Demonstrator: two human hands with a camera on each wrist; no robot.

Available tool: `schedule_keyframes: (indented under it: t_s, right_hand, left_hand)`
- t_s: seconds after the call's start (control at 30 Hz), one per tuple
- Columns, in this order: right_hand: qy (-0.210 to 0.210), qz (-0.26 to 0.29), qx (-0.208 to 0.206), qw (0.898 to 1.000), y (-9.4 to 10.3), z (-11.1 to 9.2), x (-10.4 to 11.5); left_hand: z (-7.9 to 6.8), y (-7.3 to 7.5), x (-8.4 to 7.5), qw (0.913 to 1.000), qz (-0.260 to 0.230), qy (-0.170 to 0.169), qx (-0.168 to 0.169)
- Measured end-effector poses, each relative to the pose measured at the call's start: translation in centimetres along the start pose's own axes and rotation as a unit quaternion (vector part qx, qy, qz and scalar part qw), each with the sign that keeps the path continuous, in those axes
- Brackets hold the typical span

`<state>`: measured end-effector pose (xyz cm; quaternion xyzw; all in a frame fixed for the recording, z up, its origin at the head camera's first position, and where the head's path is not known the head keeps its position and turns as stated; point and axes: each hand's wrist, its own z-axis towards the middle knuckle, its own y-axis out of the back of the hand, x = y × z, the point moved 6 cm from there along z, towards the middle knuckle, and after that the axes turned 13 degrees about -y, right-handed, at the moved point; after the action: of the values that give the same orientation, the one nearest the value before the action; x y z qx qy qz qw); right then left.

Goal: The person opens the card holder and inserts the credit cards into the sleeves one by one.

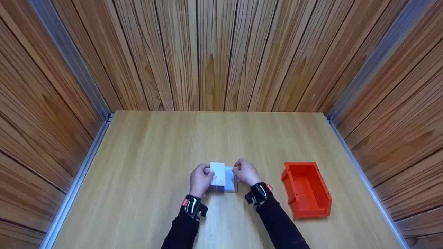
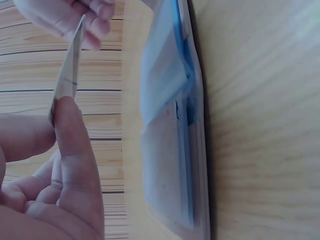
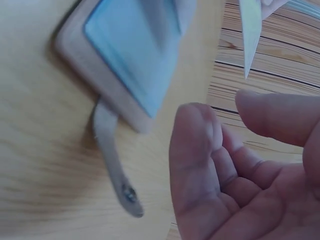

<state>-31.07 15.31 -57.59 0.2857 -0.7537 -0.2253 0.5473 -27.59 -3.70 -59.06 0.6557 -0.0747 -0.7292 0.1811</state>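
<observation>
Between thumb and index finger, my left hand (image 1: pixel 200 180) pinches a thin white card (image 1: pixel 217 173) by its left edge. The card is held up over an open card holder (image 1: pixel 231 183), which lies on the table with its bluish clear plastic sleeves (image 2: pixel 162 70) showing. Faint marks show on the card's lower part. To the right of the holder is my right hand (image 1: pixel 246 172), thumb and index finger apart and nothing between them. In the right wrist view, a strap with a metal snap (image 3: pixel 129 192) sticks out from the holder's brown cover (image 3: pixel 80 55).
An orange-red plastic bin (image 1: pixel 306 190) stands on the table to the right of my right forearm. The light wooden tabletop (image 1: pixel 155 145) is bordered by metal rails (image 1: pixel 78 176) and wood-plank walls (image 1: pixel 214 55) at the back and sides.
</observation>
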Motion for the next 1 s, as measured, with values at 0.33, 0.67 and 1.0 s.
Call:
schedule_keyframes:
  t_s: [0.33, 0.67, 1.0]
  right_hand:
    - [-0.037, -0.045, 0.009, 0.998, -0.5, 0.4, -1.0]
    - [-0.024, -0.084, -0.012, 0.996, -1.1, 0.7, -1.2]
    - [-0.032, -0.113, -0.009, 0.993, -1.6, 0.9, -1.3]
  left_hand:
    - [0.1, 0.5, 1.2, 0.9995, 0.024, 0.017, -0.007]
    - [0.3, 0.9, 1.7, 0.9976, 0.068, 0.012, -0.012]
    - [0.4, 0.8, 2.0, 0.9962, 0.086, -0.004, -0.017]
